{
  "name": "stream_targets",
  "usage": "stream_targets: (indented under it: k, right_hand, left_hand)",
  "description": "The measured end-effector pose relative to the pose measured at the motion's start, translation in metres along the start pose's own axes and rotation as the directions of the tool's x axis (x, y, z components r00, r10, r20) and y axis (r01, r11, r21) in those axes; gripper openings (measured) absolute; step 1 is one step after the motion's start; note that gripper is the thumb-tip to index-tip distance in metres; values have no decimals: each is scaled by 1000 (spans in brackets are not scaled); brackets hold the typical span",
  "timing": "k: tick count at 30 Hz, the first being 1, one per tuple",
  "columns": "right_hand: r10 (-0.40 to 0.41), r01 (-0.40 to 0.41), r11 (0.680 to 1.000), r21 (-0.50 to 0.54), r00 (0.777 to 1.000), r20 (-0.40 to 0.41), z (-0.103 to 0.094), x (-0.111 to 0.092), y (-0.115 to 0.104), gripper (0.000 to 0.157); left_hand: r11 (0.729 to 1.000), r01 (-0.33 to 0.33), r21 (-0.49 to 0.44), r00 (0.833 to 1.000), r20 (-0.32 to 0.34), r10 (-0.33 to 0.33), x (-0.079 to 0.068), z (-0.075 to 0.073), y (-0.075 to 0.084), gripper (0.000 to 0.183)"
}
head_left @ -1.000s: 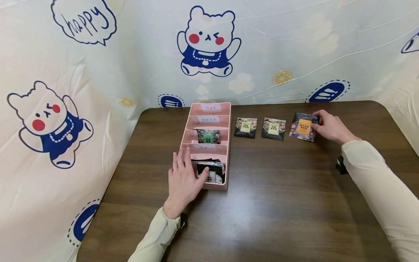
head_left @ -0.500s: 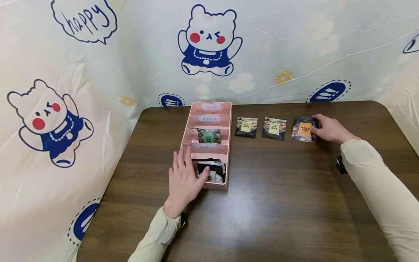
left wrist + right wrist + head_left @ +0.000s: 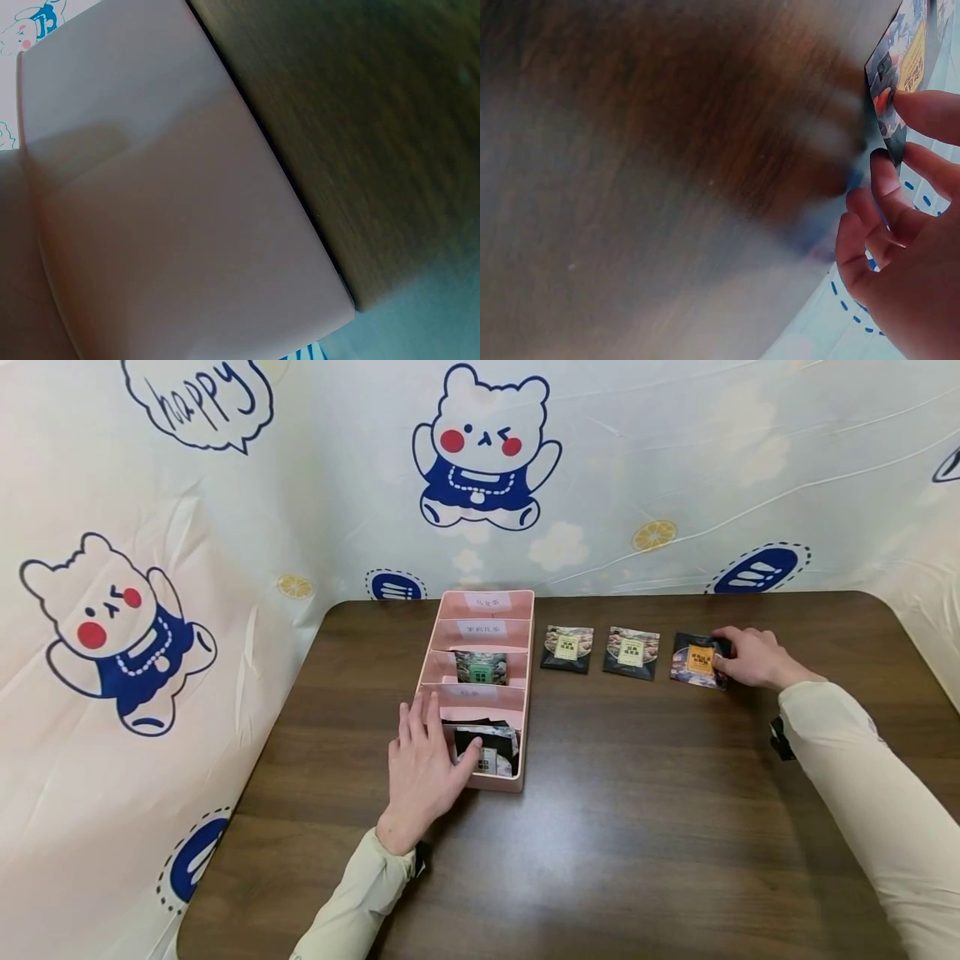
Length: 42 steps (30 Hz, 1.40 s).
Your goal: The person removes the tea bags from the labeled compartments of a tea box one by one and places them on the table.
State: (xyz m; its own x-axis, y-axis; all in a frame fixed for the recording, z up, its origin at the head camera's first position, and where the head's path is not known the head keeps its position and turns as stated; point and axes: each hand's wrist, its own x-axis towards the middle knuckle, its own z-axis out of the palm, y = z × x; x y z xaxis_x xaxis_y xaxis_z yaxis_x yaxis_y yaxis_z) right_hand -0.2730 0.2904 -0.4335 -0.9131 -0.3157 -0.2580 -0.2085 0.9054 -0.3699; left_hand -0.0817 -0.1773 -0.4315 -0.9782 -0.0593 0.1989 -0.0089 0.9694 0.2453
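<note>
A pink divided box [image 3: 498, 783] stands on the table; its outer wall fills much of the left wrist view. My left hand [image 3: 423, 768] rests along the box's left edge, fingers straight, thumb over the black-and-white sachets [image 3: 487, 762] in the front compartment. At the table's far right, my right hand [image 3: 761, 658] pinches the right edge of a dark tea sachet [image 3: 699, 662] with an orange label. In the right wrist view, the thumb lies on the sachet's printed face and a fingertip is at its edge.
Two sachets with pale green labels, one nearer the box [image 3: 567, 649] and one farther right [image 3: 632, 653], lie in a row with the held one. A green-labelled sachet [image 3: 481, 668] stands in a middle compartment. Behind the wooden table [image 3: 637, 827] hangs a printed cloth [image 3: 337, 485].
The orange-labelled sachet has shifted slightly toward me and straightened in line with the other two, still in my right hand's pinch. My left hand has stayed on the box.
</note>
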Motion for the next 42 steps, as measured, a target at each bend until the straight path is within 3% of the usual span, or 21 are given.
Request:
stream_targets:
  k: [12,21,27,32,37,42]
  right_hand:
    - [65,-65,998,15,998,18,0,-4,0,57]
    - [44,-42,999,30,997,-60,0,-2,-5,49]
    - [-13,20,999,39,986,-166,3,1,-21,44]
    - [-80,105,992,73,956,-283,4,4,-46,36]
    - [-161,232,963,139,904,-396,9,7,-75,30]
    - [-160,299,926,231,864,-477,20,7,-106,28]
  left_hand:
    - [1000,-2,1,1000,1,2,0,-1,0,90]
    - [1000,-1,0,1000,1,1,0,-1,0,90]
    - [1000,3,1,1000,5,-3,0,-1,0,90]
    - [1000,6,0,1000,8,-6,0,-1,-1,90]
    - [1000,11,-1,1000,15,-11,0,-2,-1,90]
    - [1000,10,-4,1000,19,-10,0,-2,0,90]
